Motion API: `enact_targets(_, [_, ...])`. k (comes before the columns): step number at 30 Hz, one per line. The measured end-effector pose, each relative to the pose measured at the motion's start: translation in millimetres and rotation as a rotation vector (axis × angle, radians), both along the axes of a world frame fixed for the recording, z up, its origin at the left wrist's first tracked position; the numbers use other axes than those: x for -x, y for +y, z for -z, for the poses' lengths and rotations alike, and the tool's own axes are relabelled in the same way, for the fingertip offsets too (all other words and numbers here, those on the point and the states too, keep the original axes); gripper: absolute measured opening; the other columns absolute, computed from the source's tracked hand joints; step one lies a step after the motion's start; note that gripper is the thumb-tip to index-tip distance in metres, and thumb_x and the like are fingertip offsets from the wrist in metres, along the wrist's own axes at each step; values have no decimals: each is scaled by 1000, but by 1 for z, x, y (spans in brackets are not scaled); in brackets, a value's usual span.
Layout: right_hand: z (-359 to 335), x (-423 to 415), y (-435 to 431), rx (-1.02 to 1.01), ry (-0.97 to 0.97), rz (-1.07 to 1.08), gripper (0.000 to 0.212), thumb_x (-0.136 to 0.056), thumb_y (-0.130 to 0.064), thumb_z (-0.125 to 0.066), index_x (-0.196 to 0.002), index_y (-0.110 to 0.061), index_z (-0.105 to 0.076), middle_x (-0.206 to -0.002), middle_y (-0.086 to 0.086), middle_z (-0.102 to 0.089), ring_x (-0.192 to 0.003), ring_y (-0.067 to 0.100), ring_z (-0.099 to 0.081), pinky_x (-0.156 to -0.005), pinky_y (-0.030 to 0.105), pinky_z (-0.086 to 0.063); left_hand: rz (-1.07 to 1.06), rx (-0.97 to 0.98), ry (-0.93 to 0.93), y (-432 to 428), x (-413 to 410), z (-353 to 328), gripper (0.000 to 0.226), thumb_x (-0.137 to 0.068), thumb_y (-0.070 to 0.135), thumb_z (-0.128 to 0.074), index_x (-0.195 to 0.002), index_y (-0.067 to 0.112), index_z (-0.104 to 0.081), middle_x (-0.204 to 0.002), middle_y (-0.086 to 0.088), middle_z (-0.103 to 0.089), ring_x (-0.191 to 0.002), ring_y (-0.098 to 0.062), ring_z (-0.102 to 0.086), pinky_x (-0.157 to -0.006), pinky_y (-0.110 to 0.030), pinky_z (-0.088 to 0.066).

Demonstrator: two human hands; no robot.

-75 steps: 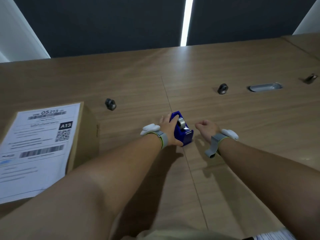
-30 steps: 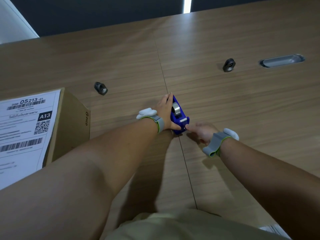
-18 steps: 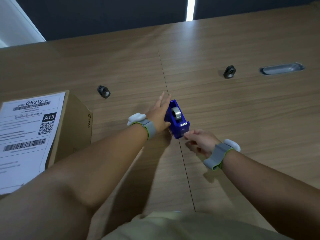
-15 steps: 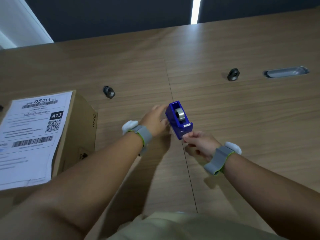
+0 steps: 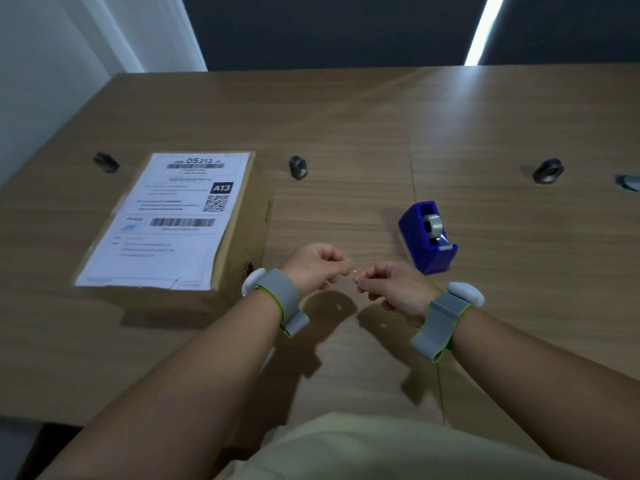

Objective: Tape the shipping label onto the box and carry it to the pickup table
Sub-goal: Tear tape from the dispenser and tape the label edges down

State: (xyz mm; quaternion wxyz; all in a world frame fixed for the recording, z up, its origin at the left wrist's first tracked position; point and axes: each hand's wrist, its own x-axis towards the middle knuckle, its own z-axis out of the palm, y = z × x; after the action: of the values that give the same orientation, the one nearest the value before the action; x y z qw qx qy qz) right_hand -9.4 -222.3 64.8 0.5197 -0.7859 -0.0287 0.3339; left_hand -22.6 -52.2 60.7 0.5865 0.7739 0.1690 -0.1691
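A brown cardboard box [image 5: 239,244] stands on the wooden table at the left, with a white shipping label [image 5: 173,220] lying on its top. The blue tape dispenser [image 5: 426,237] sits on the table to the right of the box, nobody touching it. My left hand [image 5: 313,268] and my right hand [image 5: 391,289] are close together above the table, between box and dispenser. Each pinches one end of a short clear tape strip [image 5: 354,270] stretched between the fingertips; the strip is barely visible.
Three small black grommet-like fittings [image 5: 298,167] [image 5: 548,170] [image 5: 105,162] sit in a row across the table. A metal cable slot [image 5: 628,181] is at the far right edge. The table's left edge [image 5: 52,140] runs near a white wall.
My left hand let go of the dispenser and my right hand pulled a strip off it. Both hands moved left and nearer, now holding the strip between them. The view swung left toward the box.
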Motion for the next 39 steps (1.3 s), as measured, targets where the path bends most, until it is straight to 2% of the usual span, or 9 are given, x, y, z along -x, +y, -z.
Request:
enact_targets(4, [-8, 14, 37, -12, 6, -24, 5, -87, -17, -64, -84, -18, -67, -76, -5, -65, -68, 8, -53, -57, 24, -37, -11, -156, -139, 34, 27, -15, 10, -85, 18, -71, -76, 19, -67, -69, 7, -63, -57, -3, -48, -52, -10, -41])
enact_targets(11, [-29, 30, 106, -69, 116, -45, 7, -87, -17, -64, -81, -18, -60, -74, -2, -57, -62, 8, -52, -52, 22, -32, -174, -252, -240, 91, 64, -45, 9, -82, 19, -74, -74, 17, -69, -75, -4, -64, -67, -11, -54, -67, -23, -46])
enact_targets(13, [-37, 35, 126, -54, 82, -61, 10, -88, -15, -64, -80, -18, -59, -73, -2, -56, -61, 8, -51, -51, 22, -31, -228, -257, -242, 108, 76, -51, 9, -82, 20, -74, -75, 16, -70, -72, -1, -62, -65, -10, -54, -63, -22, -46])
enact_targets(18, [-54, 45, 169, 47, -45, -138, 15, -87, -13, -64, -74, -19, -61, -67, -3, -55, -57, 9, -45, -49, 22, -30, -335, -244, -263, 144, 96, -55, 13, -82, 17, -73, -70, 18, -68, -61, 5, -55, -58, -10, -50, -63, -23, -45])
enact_targets(24, [-62, 47, 215, 143, -90, -239, 5, -86, -13, -65, -83, -15, -69, -62, -2, -58, -54, 10, -39, -47, 22, -28, -410, -274, -257, 182, 109, -44, 10, -82, 22, -73, -79, 12, -71, -77, -3, -69, -70, -15, -60, -71, -26, -49])
enact_targets(26, [-64, 47, 223, 218, -134, -289, 4, -85, -17, -66, -88, -17, -69, -64, -1, -59, -54, 11, -43, -47, 22, -32, -425, -292, -252, 186, 110, -41, 10, -82, 22, -73, -77, 14, -69, -77, -3, -68, -72, -16, -59, -72, -26, -49])
enact_targets(30, [-70, 50, 238, 383, -244, -345, 17, -82, -25, -69, -98, -21, -69, -68, -6, -60, -67, 14, -54, -51, 21, -39, -445, -300, -230, 195, 114, -30, 16, -83, 21, -71, -69, 21, -64, -65, 8, -60, -65, -11, -56, -62, -22, -44])
enact_targets(33, [-75, 53, 245, 500, -304, -398, 18, -83, -26, -69, -98, -18, -73, -69, -10, -62, -60, 8, -54, -48, 18, -39, -453, -300, -230, 195, 118, -21, 13, -83, 22, -70, -71, 21, -65, -65, 7, -61, -67, -14, -60, -61, -22, -43])
enact_targets(39, [-76, 58, 255, 609, -380, -409, 24, -82, -20, -67, -103, -10, -72, -98, 4, -72, -84, 16, -61, -80, 30, -53, -420, -337, -276, 198, 122, -15, 9, -86, 23, -69, -83, 15, -69, -67, 10, -58, -61, -3, -52, -54, -17, -39])
